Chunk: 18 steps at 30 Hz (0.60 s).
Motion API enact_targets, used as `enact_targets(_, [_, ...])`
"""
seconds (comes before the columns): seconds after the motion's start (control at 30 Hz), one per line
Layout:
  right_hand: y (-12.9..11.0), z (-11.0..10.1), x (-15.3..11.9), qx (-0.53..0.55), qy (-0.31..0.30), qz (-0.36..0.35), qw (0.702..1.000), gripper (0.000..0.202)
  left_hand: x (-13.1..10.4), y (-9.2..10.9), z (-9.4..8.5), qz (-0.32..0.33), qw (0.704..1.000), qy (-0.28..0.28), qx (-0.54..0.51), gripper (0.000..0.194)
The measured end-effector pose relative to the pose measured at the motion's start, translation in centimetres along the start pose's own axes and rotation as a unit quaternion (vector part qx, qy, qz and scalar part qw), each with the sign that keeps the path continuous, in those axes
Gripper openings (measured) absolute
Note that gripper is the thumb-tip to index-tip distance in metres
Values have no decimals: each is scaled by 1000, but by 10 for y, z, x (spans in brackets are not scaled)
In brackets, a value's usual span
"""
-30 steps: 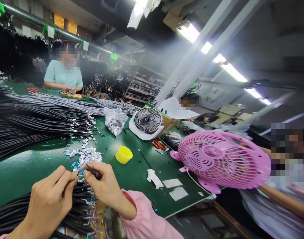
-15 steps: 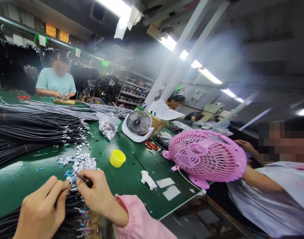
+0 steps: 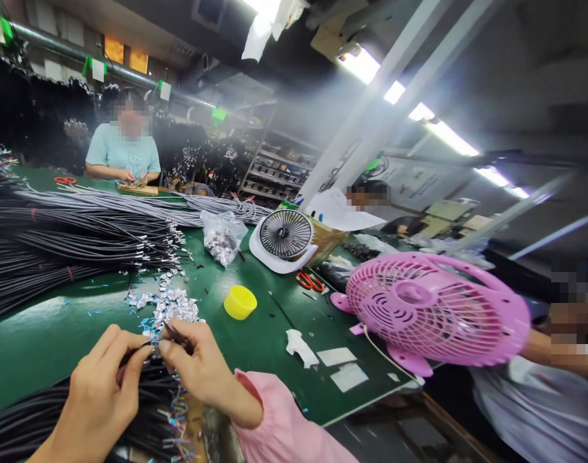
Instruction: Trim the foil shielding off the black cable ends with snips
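My left hand is closed, thumb and forefinger pinching a thin cable end. Close against it, my right hand is wrapped round a dark pointed tool, whose exact kind is hard to make out. Both hands hover over a bundle of black cables with coloured wires bared at their ends. Just beyond my fingers lies a pile of silvery foil scraps mixed with small blue bits. A yellow cup stands to the right of the pile.
More black cables cover the green table's left side. Behind the pile are a clear bag and a white fan. Orange-handled scissors lie near a pink fan. Co-workers sit across and at right.
The view has swung slightly left, so things appear farther right. My hands stay together at the cable end, and the tool's tip shows more clearly above my right thumb.
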State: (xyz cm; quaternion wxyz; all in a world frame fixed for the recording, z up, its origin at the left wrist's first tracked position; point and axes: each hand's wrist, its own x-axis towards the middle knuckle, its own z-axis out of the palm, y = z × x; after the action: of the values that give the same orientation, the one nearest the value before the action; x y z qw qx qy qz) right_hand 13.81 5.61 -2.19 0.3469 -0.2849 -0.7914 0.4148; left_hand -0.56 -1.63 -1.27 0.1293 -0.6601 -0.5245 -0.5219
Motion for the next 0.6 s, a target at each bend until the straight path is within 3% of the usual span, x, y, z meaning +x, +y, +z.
enact_targets(0.23, [2,2,-12,-17,30,-54,998,6,-2,-4,-2,-119,989,9,-88,15])
enact_targets(0.4, [17,0,-10,16,100,-72,992,40,-5,-5,-3,-191,971,21,-145,10])
enact_targets(0.6, [23,0,-12,30,84,-129,988,37,-8,5,-3,-288,942,26,-170,16])
